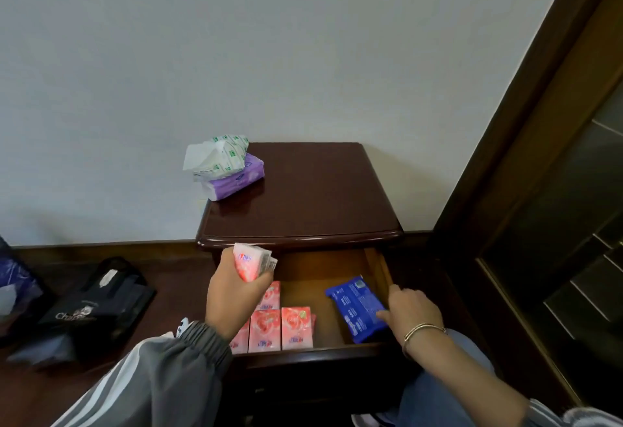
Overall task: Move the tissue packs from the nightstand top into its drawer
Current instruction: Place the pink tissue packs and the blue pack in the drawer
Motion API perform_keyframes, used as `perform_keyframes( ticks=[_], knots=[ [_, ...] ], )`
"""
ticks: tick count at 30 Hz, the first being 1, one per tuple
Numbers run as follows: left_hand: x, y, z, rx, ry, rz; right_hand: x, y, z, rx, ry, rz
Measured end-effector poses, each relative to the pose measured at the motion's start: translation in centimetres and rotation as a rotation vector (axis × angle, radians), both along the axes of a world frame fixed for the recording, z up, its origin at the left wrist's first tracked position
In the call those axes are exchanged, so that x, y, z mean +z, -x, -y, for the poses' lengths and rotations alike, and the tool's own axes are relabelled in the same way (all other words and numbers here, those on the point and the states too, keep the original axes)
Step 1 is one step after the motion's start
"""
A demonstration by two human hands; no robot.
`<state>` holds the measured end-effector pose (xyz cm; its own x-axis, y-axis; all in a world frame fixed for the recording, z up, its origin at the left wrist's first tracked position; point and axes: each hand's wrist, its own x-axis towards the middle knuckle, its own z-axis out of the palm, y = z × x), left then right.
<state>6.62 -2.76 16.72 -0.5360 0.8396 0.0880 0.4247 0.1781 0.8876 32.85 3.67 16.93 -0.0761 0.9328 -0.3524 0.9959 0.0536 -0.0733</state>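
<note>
The left hand [236,288] grips a pink tissue pack [251,263] above the open drawer [303,268], where more pink packs [279,327] lie. The right hand [409,308] touches a blue pack [354,305] inside; whether it grips is unclear. A green pack [222,155] sits on a purple pack [236,182] on the nightstand [303,197].

Five pink packs [264,329] (three others [357,308])

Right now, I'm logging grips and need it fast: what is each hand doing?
Left hand: gripping a pink tissue pack over the open drawer.
Right hand: touching the blue pack in the drawer; grip cannot be told.
</note>
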Motion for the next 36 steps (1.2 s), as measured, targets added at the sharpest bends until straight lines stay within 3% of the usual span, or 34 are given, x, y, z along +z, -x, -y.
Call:
perform_keyframes(
  ticks=[1, 6, 9, 14, 16, 20, 25, 30, 33, 36],
  knots=[
    [-0.5, 0.1, 0.3, 0.003, 0.012, -0.009, -0.1, 0.2, -0.1, 0.063, -0.033, 0.067],
    [-3.1, 0.4, 1.3, 0.006, 0.049, -0.017, -2.0, 2.1, -1.9, 0.442, 0.036, -0.013],
    [-4.4, 0.5, 1.6, 0.022, 0.061, -0.034, -3.5, 3.0, -2.6, 0.481, 0.193, 0.009],
    [-6.1, 1.3, 2.0, 0.07, 0.03, -0.061, -4.7, 2.9, -4.0, 0.43, 0.202, 0.186],
    [-6.4, 1.4, 2.0, 0.082, 0.01, -0.057, -4.9, 3.1, -3.7, 0.401, 0.178, 0.101],
    [-6.9, 1.5, 1.6, 0.075, 0.02, -0.041, -5.6, 5.6, -1.6, 0.236, 0.124, -0.273],
    [-7.1, 1.7, 1.7, 0.1, 0.049, 0.003, -6.3, 9.7, 0.1, -0.132, 0.549, -0.625],
    [-6.7, 1.5, 1.7, 0.077, 0.052, -0.007, -5.7, 9.8, -0.3, -0.148, 0.604, -0.624],
    [-6.3, 1.3, 1.8, 0.07, 0.061, 0.006, -5.1, 9.1, -0.2, -0.032, 0.406, -0.566],
    [-5.6, 1.0, 1.9, 0.01, 0.04, 0.158, -3.4, 9.6, 0.6, -0.012, 0.207, -0.831]
  ],
)
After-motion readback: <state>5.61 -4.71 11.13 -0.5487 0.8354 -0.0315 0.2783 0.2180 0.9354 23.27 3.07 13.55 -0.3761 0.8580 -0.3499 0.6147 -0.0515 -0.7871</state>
